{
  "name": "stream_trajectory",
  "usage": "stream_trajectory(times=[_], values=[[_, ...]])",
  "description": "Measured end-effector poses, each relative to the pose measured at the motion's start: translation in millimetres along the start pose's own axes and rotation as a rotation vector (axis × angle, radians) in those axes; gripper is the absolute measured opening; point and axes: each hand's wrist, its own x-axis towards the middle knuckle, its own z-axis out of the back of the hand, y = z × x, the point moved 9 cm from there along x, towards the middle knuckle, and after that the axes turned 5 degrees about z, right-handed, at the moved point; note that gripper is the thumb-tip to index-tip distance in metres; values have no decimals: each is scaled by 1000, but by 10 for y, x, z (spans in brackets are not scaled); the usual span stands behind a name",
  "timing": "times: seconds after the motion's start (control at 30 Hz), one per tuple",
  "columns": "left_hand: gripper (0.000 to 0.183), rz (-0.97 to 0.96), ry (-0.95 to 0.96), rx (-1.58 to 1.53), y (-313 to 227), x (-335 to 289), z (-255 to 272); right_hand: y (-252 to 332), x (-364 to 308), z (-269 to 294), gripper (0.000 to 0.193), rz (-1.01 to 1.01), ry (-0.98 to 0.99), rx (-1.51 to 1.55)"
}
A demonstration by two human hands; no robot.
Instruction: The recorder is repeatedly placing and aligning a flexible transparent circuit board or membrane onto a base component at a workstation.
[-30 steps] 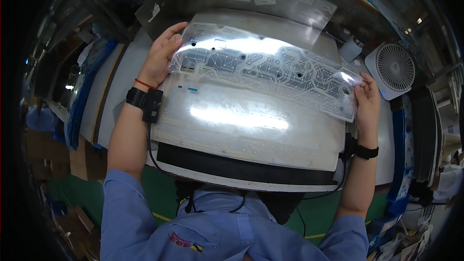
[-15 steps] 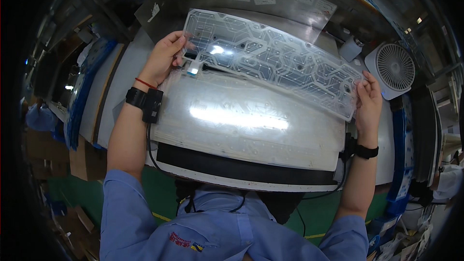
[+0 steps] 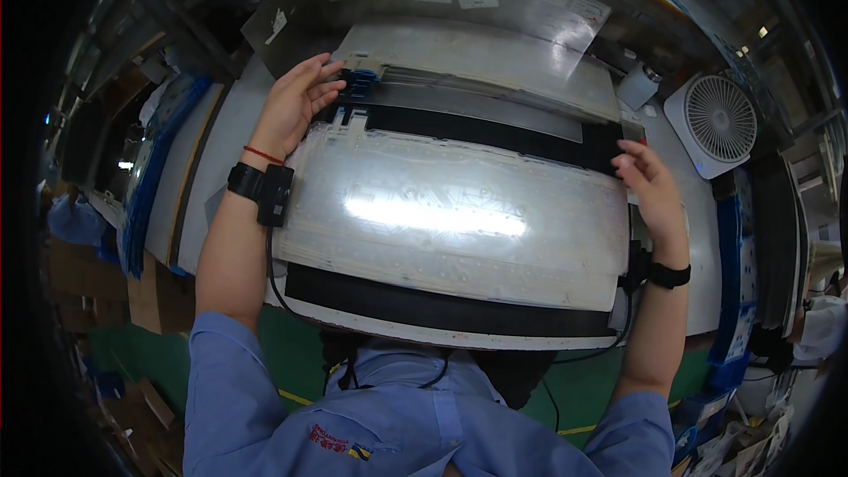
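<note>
Left hand [image 3: 296, 106] is seen at the upper left corner of the clear membrane sheet [image 3: 455, 216], fingers spread apart and resting by a small blue connector block [image 3: 358, 81]; nothing is clamped in it. The right hand [image 3: 652, 187] is placed at the sheet's upper right corner, its fingers loosely curled against the edge, though whether the edge is pinched cannot be told. The sheet is laid flat on a wide black fixture plate [image 3: 442, 311], whose dark border is shown along the near and far sides. A grey metal panel [image 3: 481, 66] is seen just beyond the plate. Black wrist straps are worn on both arms. A white fan [image 3: 711, 124] is stood on the table [image 3: 208, 172] to the right, well apart from the sheet.
</note>
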Motion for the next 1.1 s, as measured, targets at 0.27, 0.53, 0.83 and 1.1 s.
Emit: stream_trajectory(times=[0.27, 0.53, 0.83, 1.1], values=[[39, -9, -30, 71, -5, -16, -11, 95, -95, -172, 19, -39, 157, -70], [31, 5, -66, 100, 7, 1, 56, 281, -47, -73, 11, 221, 48, -208], [34, 64, 102, 29, 6, -29, -112, 256, -44, 164, 13, 272, -203, 12], [33, 11, 209, 234, -28, -131, -271, 127, -14, 278, 15, 218, -287, 57]])
